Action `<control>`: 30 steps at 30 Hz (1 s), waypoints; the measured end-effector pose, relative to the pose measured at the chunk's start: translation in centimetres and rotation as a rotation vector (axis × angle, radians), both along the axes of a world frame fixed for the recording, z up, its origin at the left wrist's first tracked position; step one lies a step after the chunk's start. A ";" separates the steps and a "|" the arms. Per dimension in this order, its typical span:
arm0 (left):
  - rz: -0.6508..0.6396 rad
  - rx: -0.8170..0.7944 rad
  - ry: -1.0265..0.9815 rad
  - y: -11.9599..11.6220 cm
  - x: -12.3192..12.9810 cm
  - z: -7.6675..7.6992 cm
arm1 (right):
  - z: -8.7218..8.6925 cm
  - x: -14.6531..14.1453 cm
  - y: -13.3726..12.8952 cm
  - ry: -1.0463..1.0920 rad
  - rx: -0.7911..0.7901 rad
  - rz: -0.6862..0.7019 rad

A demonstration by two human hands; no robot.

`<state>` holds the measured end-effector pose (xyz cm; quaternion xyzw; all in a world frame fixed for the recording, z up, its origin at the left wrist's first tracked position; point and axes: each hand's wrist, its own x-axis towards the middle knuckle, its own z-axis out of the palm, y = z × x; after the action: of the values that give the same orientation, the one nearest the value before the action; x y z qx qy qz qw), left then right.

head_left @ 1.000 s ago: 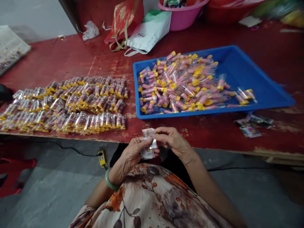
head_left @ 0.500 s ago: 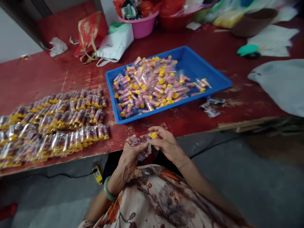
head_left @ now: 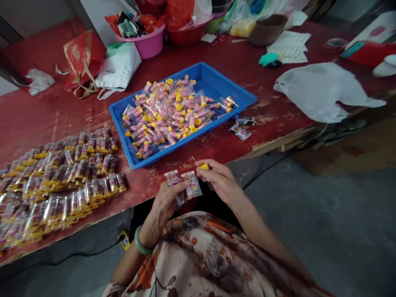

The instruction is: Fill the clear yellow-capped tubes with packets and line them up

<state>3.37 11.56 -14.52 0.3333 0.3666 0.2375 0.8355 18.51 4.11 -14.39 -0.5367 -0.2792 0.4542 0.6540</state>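
Lower centre of frame: left hand [head_left: 165,199] gripping printed packets [head_left: 192,185]; right hand [head_left: 222,180] just beside, fingers closed on yellow cap [head_left: 203,166]. Blue tray [head_left: 218,82] of pink tubes [head_left: 167,111] above.

Blue on the plastic tray [head_left: 224,87]; inside it, pink with yellow on capped tubes [head_left: 173,109]; under it, worn red on the table [head_left: 216,146].

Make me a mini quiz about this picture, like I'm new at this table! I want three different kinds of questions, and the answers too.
1. True or false: the left hand holds small printed packets.
2. What colour is the tray that holds the yellow-capped tubes: A red, B blue or C green?
3. Fill in: the green bracelet is worn on the ____ (left or right).

Key: 1 true; 2 B; 3 left.
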 end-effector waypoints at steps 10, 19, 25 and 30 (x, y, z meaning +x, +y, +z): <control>0.171 -0.035 -0.021 -0.5 1.4 0.5 | 0.6 2.0 -6.0 -0.048 0.078 -0.164; 0.195 -0.156 -0.156 -0.8 1.2 0.9 | 0.5 -1.4 -5.6 -0.165 0.299 -0.100; 0.209 -0.226 -0.189 -1.0 0.7 0.9 | -0.1 -2.7 -4.5 -0.506 0.389 -0.300; 0.220 -0.299 -0.221 -0.8 0.5 0.8 | -0.6 -3.2 -4.3 -0.828 0.462 -0.358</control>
<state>3.83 10.81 -13.67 0.1357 0.3380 0.3052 0.8799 15.35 -0.22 -14.94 -0.5525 -0.5121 0.0105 0.6575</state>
